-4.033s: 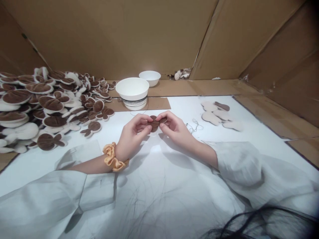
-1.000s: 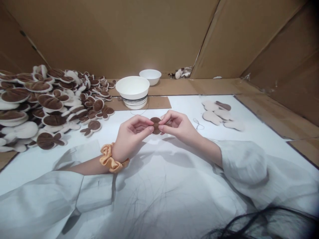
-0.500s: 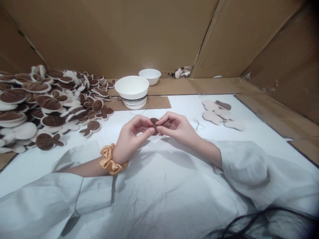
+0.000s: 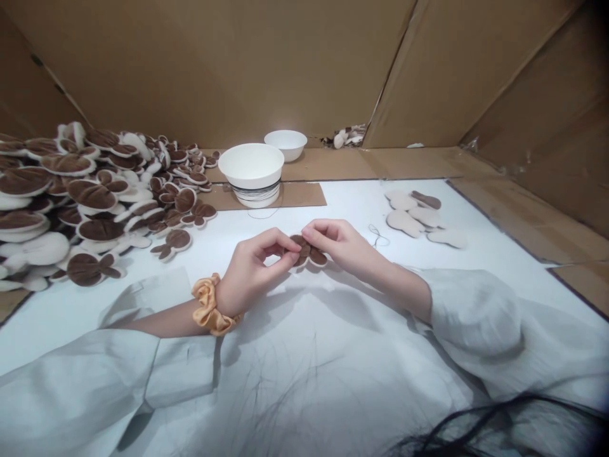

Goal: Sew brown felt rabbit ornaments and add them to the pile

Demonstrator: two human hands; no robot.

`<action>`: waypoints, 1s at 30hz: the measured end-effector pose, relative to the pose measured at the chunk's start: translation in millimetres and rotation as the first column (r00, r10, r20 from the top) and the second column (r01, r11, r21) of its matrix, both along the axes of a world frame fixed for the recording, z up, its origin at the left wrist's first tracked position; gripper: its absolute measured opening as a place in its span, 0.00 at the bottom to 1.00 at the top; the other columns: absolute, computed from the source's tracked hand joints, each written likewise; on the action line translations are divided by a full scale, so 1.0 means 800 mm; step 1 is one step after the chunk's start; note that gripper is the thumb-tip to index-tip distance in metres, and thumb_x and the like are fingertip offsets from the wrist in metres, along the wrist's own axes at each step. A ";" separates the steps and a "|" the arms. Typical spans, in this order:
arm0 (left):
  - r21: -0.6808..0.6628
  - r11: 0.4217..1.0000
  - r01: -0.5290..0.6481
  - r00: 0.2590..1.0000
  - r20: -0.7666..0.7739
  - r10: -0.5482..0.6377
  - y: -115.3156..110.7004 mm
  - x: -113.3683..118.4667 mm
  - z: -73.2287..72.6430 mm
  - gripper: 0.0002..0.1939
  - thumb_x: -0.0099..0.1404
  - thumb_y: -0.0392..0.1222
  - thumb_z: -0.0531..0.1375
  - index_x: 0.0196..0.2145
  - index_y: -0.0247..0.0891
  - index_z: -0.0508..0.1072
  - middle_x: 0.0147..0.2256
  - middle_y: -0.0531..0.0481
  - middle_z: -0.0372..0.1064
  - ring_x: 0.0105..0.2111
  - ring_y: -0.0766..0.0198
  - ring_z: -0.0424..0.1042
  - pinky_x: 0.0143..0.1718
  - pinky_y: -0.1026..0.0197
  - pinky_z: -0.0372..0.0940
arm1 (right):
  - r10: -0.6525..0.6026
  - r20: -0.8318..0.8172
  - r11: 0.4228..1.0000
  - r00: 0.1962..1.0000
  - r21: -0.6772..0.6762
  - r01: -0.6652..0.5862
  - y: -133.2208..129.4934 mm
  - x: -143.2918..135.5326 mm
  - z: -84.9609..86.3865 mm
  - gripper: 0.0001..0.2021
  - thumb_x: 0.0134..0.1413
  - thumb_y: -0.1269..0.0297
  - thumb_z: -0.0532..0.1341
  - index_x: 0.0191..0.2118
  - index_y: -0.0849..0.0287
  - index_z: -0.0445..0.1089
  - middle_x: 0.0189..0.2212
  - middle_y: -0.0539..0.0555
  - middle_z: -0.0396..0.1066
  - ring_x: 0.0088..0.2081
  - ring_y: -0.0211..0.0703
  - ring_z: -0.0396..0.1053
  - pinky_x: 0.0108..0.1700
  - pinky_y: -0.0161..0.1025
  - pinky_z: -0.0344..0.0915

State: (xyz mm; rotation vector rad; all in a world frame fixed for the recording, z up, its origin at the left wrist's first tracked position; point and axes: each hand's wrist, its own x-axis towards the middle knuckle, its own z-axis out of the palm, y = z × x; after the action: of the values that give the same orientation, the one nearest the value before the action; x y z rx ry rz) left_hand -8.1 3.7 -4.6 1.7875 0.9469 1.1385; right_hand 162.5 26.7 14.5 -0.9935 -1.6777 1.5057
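Observation:
A small brown plush piece with a pale edge (image 4: 311,255) is between my hands at the middle of the white table (image 4: 342,203). My left hand (image 4: 259,263), with an orange scrunchie (image 4: 209,308) at the wrist, pinches the piece's left side between thumb and fingers. On its upper right, my right hand (image 4: 340,244) pinches it with thumb and forefinger. Two rounded lobes of the piece show below my right fingertips. Whether a needle or thread is in my fingers is too small to tell.
Brown and white plush pieces (image 4: 99,230) are heaped at the left. Behind my hands stand a white bowl wound with dark thread (image 4: 252,166) and a smaller bowl (image 4: 286,141). Several pale pieces (image 4: 404,222) and a loose thread (image 4: 379,237) lie right. Cardboard walls (image 4: 238,70) surround the table.
The piece has turned, so its lobes now point down toward me. My right fingers have shifted to its upper edge, and my left hand has moved slightly right and down.

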 end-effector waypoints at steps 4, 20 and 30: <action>0.008 0.999 0.040 0.999 -0.023 -0.040 -0.001 -0.002 -0.002 0.01 0.59 0.34 0.58 0.30 0.36 0.68 0.29 0.52 0.70 0.30 0.67 0.69 0.34 0.64 0.64 | 0.059 0.028 0.996 0.998 -0.065 -0.057 0.000 0.000 0.003 0.16 0.58 0.59 0.52 0.24 0.63 0.64 0.18 0.49 0.63 0.18 0.30 0.52 0.20 0.31 0.48; 0.017 0.999 0.050 0.998 0.029 -0.050 -0.003 -0.003 0.003 0.02 0.56 0.34 0.60 0.28 0.36 0.69 0.27 0.50 0.70 0.30 0.65 0.70 0.34 0.63 0.65 | 0.263 -0.083 0.957 0.961 -0.108 -0.271 0.004 0.010 0.004 0.19 0.58 0.54 0.51 0.26 0.63 0.66 0.22 0.50 0.67 0.19 0.30 0.54 0.22 0.32 0.51; -0.023 0.999 0.028 0.999 0.028 -0.028 -0.002 -0.002 0.000 0.02 0.57 0.36 0.60 0.28 0.36 0.69 0.28 0.50 0.71 0.30 0.64 0.72 0.33 0.62 0.66 | 0.152 0.103 0.984 0.983 0.075 -0.160 0.000 0.009 0.003 0.18 0.60 0.56 0.49 0.25 0.62 0.65 0.22 0.51 0.67 0.20 0.31 0.57 0.23 0.32 0.54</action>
State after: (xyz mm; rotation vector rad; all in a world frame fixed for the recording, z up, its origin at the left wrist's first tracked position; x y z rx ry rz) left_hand -10.0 2.3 -4.5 1.7569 0.9130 1.1272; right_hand 169.8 26.6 17.0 -0.9209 -1.9102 1.4938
